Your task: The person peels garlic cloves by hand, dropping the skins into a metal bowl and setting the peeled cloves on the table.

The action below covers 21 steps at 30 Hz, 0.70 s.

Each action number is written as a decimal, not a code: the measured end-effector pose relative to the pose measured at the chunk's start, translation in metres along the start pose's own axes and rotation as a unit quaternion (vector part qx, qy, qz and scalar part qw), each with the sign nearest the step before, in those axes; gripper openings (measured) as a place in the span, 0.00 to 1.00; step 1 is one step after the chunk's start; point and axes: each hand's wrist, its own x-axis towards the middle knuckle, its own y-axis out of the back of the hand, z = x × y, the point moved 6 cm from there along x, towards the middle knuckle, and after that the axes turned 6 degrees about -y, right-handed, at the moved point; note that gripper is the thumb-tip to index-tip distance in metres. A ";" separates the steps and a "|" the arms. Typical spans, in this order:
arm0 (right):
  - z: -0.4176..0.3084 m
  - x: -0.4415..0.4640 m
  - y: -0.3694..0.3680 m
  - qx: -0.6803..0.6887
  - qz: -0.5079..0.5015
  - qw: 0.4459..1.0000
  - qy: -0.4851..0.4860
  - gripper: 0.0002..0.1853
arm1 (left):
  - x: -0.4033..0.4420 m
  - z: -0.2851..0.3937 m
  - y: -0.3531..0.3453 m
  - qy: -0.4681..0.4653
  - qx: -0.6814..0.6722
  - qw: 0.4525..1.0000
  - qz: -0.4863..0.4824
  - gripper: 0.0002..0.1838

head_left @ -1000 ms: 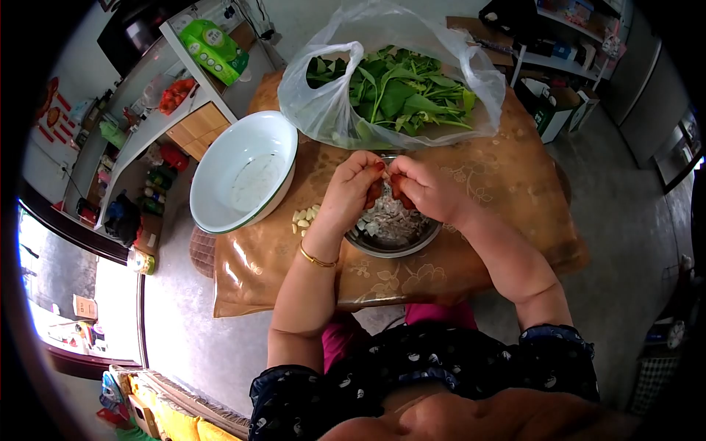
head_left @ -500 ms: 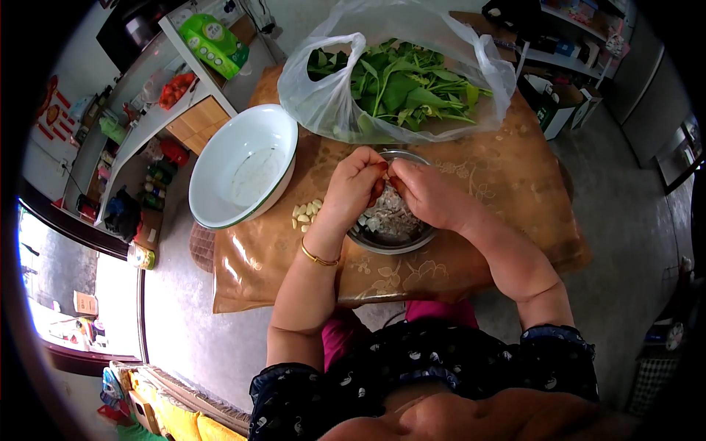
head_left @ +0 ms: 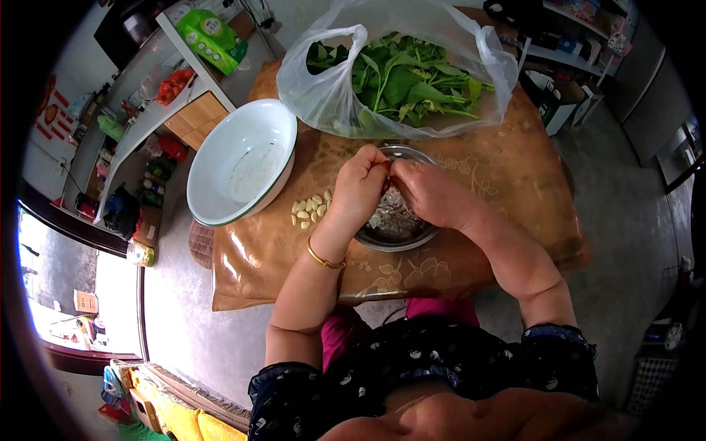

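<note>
Over a metal bowl (head_left: pixel 397 245), my left hand (head_left: pixel 358 180) and my right hand (head_left: pixel 430 192) meet, thumbs and fingertips pinched together. Between them is a small piece, mostly hidden by the fingers, that looks like a garlic clove. Papery garlic skins (head_left: pixel 395 220) and whitish bits fill the bowl below. Beside my left wrist, several peeled garlic cloves (head_left: pixel 312 208) lie in a loose group on the table. A gold-coloured bangle (head_left: pixel 323 259) circles my left forearm.
The table (head_left: pixel 471 257) has a shiny brown patterned cover. On its left stands a white enamel basin (head_left: pixel 213 176) with a little residue inside. A clear plastic bag (head_left: pixel 316 99) of green leafy vegetables (head_left: pixel 412 84) lies at the back. Shelves (head_left: pixel 140 143) stand left.
Both hands stay pinched together over the bowl, shifting only slightly. More of the garlic cloves beside my left wrist show now.
</note>
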 end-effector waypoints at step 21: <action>-0.001 0.002 0.013 0.060 0.101 0.993 0.003 0.02 | -0.005 -0.004 -0.009 0.126 -0.250 0.960 0.000 0.01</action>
